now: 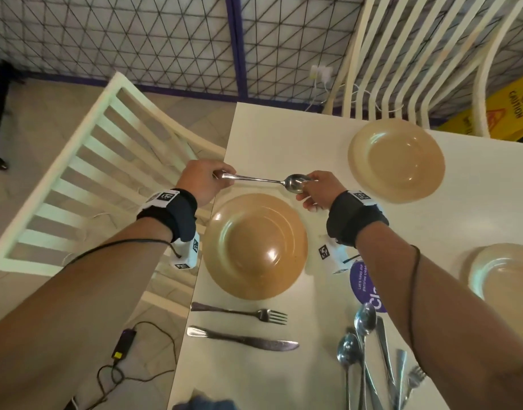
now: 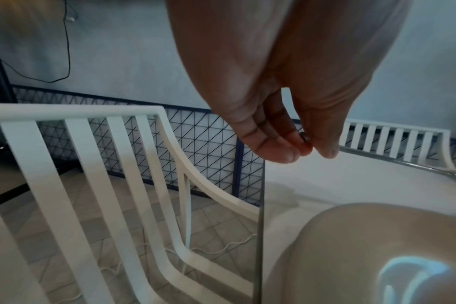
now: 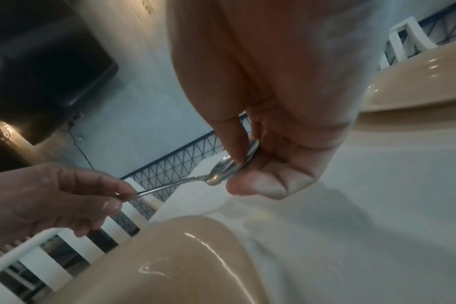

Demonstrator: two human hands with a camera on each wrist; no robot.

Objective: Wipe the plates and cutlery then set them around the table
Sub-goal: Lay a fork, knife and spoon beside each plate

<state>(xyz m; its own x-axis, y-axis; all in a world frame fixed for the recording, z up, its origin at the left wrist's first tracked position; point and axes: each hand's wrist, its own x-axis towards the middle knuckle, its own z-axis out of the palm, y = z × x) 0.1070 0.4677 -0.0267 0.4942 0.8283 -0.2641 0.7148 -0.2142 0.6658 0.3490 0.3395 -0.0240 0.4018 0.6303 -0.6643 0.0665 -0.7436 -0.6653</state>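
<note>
Spoon held at both ends above the near plate

We have the spoon lifted clear of the surface, lying level between our two hands just beyond the near plate. Our left hand pinches the handle tip between thumb and curled fingers, and our right hand closes thumb and fingers around the bowl. Neither hand holds a cloth that we can see.

We judge the spoon to be light, stiff metal that will not bend or break under a firm pinch. Its polished skin looks slick, and the rounded bowl gives the right hand little flat to press on, so it could twist or slide there. The handle is the safer place to hold: it is narrow and flattish, and a pinch near its end, as the left hand has, leaves the rest free for wiping or placing. If we let go with one hand, the bowl end is the heavier and will want to dip.

A fork and a knife already lie side by side on the surface just on our side of the near plate. More cutlery waits in a loose pile to the right, with two further plates beyond: the far plate and the right plate.
</note>
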